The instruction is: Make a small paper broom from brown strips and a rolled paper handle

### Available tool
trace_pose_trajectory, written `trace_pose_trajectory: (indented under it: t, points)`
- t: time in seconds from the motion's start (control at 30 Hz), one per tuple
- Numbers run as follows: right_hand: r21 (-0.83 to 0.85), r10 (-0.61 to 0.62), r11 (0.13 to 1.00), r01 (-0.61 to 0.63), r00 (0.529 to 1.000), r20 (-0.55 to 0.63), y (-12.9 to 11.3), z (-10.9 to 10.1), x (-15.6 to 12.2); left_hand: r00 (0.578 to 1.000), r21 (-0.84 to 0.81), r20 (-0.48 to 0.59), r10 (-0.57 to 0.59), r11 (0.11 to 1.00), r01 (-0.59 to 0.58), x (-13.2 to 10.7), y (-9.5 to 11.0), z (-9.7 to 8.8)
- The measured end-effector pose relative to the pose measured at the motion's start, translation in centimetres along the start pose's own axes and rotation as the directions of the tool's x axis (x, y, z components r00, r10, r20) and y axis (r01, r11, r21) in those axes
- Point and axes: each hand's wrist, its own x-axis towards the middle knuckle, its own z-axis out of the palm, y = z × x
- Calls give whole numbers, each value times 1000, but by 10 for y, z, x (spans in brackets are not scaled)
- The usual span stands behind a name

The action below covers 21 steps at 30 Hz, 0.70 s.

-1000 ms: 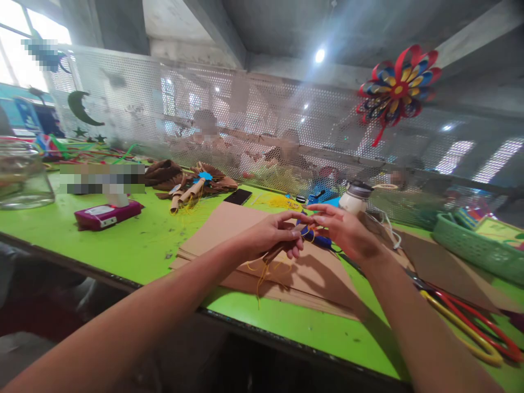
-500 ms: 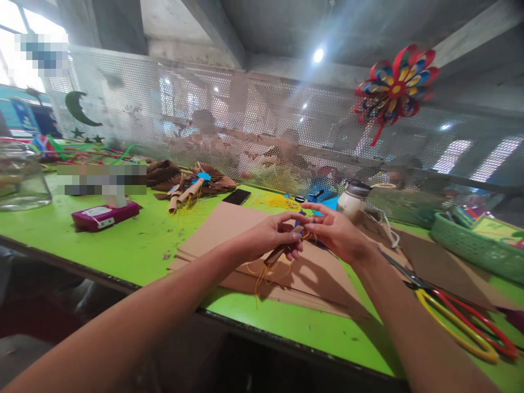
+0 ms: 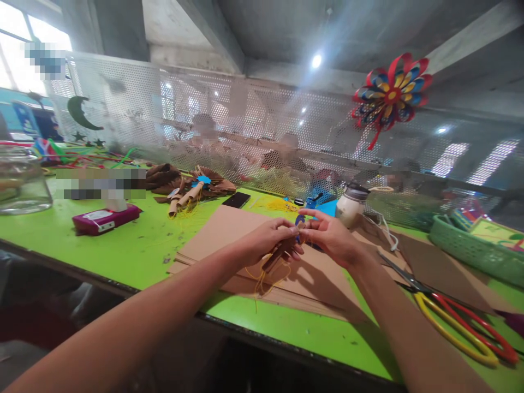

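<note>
Held piece: slim dark-brown paper roll, tube-like, tilted, lower end toward the lower left; centre of frame, above the paper stack.
Piece finish: matte; paler brown bit at the upper end, partly hidden by fingers.
String: thin yellow string, loose loops and ends hanging at the roll's lower end.
Blue bit: small purple-blue object just beyond the fingertips; shape unclear, contact with roll can't tell.
Left hand: left hand grips the roll, thumb pressed on top, other fingers curled under.
Right hand: right hand, thumb and fingertips drawn close at the roll's upper end, forefinger reaching out above; can't tell exactly what they pinch.
Paper stack: flat tan card sheets, smooth, edges unevenly stacked, centre, under the hands.
Table: glossy lime-green tabletop, small dark scuffs, dark chipped edge.
Scissors: metal-bladed scissors with one yellow and one red handle loop, lower right.
Bottle: whitish bottle with dark-grey lid, right of centre, behind right hand.
Crafts: brown paper rolls and pleated fans with a blue cutout, left of centre.
Basket: green perforated plastic basket, right edge.
Hanging: red, blue and yellow looped-strip flower, upper right.
</note>
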Motion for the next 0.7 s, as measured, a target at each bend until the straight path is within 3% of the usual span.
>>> trace_pose_trajectory:
  t: [0.17, 0.33, 0.5, 0.7]
  points:
    - [-32, -13, 999, 13, 1000, -10, 5, 5, 1, 999, 132, -41, 15, 991, -10, -1, 0, -3]
    - [-60, -42, 997, 43, 999, 14, 8, 3, 0, 995, 196, -97, 1, 980, 18, -8, 13, 3]
    - [-119, -88, 989, 85, 996, -19, 9, 4, 2, 996, 228, -84, -5, 973, 24, -13, 21, 9]
    - [-152, -97, 984, 93, 995, -23, 12, 3, 4, 998, 185, -37, -50, 981, 56, -9, 15, 5]
